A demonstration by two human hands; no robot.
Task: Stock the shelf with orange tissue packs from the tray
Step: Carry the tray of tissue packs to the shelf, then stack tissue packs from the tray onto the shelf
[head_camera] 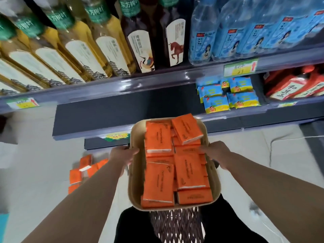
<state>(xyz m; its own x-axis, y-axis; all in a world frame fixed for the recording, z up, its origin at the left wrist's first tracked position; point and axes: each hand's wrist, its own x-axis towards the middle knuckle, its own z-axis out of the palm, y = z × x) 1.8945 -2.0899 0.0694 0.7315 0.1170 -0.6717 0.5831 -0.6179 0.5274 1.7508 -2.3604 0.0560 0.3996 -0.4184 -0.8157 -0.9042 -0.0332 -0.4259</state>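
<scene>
Item: tray (135, 172), tan, rounded corners, held above the floor (43, 151) in front of the shelf (122, 109).

Contents: orange tissue packs (157, 183), stacked flat in two rows from the near edge of the tray to the far edge. One pack (186, 128) lies tilted on top at the far right corner.

Left hand (124, 155): at the left edge of the tray, thumb laid over the rim and the other fingers under it, gripping the tray.

Right hand (217, 153): at the right edge of the tray, its inner side reaching over the rim above the packs. It is blurred, and whether it grips cannot be told.

Below the near edge of the tray: a dark net bag (177, 225) against black clothing (133, 225).

On the floor, left of the tray: more orange packs (82, 172), loosely heaped.

Shelf, lower level, right end: blue and yellow packets (229, 95), and red boxes (289, 86) beside them.

Shelf, upper level: yellow bottles (78, 46) at the left, dark bottles (154, 41) in the middle, blue bottles (245, 32) at the right.

Front edges of the shelf: price tags (240, 67).
</scene>
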